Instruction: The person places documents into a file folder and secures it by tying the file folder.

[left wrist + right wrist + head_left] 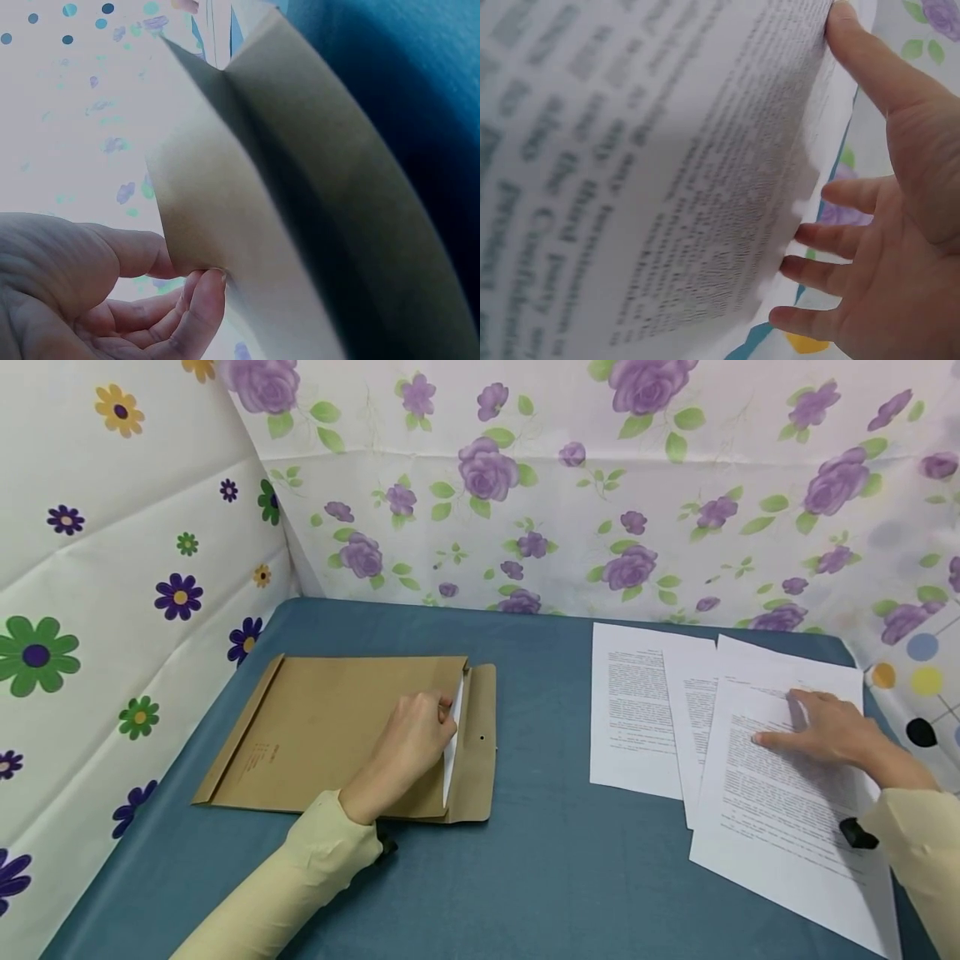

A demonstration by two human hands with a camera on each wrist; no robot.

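Note:
A brown paper envelope lies on the left of the table, its flap folded out to the right. My left hand pinches the edge of the envelope's mouth; the left wrist view shows the thumb and fingers on the brown paper, with the mouth gaping. A white strip shows inside the opening. On the right, my right hand rests with spread fingers on the top printed sheet. In the right wrist view, its fingertips touch that sheet's printed face.
Two more printed sheets, a left one and a middle one, overlap beneath the top sheet. A blue cloth covers the table. Flowered sheets hang behind and on the left side.

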